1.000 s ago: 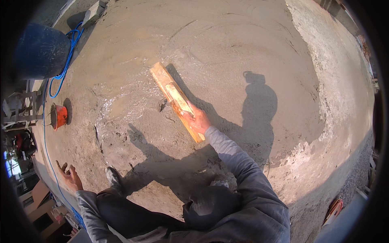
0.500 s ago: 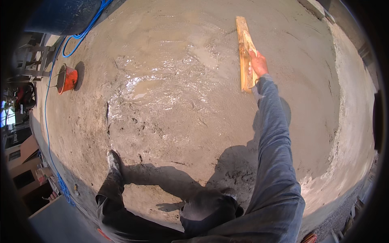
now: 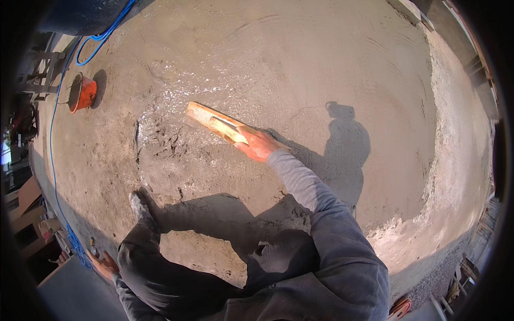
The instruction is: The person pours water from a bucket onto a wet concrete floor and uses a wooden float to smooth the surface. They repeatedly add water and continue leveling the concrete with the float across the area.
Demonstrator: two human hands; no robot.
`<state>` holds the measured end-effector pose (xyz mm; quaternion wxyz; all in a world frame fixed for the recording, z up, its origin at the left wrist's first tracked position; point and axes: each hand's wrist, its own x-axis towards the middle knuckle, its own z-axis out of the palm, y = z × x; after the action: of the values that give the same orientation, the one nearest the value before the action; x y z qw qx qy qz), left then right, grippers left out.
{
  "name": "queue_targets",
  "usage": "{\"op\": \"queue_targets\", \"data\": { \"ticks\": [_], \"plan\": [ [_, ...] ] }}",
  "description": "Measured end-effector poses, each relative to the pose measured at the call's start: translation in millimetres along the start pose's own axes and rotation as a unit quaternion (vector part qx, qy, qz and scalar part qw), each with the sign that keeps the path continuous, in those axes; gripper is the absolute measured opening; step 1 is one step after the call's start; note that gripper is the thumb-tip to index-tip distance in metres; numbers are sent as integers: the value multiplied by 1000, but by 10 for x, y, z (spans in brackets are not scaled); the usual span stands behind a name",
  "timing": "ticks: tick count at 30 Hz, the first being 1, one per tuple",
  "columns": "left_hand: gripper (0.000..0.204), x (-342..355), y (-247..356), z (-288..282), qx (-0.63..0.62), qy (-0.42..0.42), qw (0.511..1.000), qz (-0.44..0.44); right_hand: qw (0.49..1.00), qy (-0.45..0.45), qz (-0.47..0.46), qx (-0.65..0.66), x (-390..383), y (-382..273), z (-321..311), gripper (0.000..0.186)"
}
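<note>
My right hand is wrapped round the grip of a long wooden float. The float lies on the wet cement, slanting from the middle toward the upper left. Rough, lumpy cement shows beside its far end, and shiny water lies on the surface above it. At the lower left, past my bent leg, my left hand is stretched out with fingers apart and nothing in it.
An orange bucket stands at the left. A blue hose runs along the left side beside a dark barrel. My cement-covered foot rests on the rough floor. A pale, rough strip edges the wet cement at the right.
My right hand has swept the float nearer and to the left, turning it from nearly upright to slanting. Smoother cement shows at the upper middle. My left hand has come into view.
</note>
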<state>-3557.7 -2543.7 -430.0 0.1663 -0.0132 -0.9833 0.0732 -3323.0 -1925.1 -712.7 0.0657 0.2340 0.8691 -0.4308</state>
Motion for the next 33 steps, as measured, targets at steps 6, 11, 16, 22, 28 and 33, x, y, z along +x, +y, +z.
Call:
{"op": "queue_targets", "data": {
  "ticks": [6, 11, 16, 22, 28, 33],
  "plan": [
    [70, 909, 2, 925, 47, -61, 996, 40, 854, 406, 274, 176, -1395, 892, -536, 52],
    [68, 1747, 641, 2081, 41, -202, 962, 181, 672, 493, 376, 406, -1391, 793, -221, 36],
    [72, 2468, 1109, 2938, -8, -250, 935, 250, 714, 456, 320, 423, -155, 2, 136, 34],
    [76, 3333, 1360, 3663, -26, -276, 940, 197, 768, 390, 233, 451, 1681, -1194, 463, 34],
    [75, 3589, 1881, 3941, -8, -361, 904, 227, 922, 184, 183, 287, 2553, -2506, 1610, 67],
    [98, 3360, 1777, 4009, 80, -371, 884, 272, 961, 195, 95, 171, 2295, -3340, 2730, 71]
  ]
}}
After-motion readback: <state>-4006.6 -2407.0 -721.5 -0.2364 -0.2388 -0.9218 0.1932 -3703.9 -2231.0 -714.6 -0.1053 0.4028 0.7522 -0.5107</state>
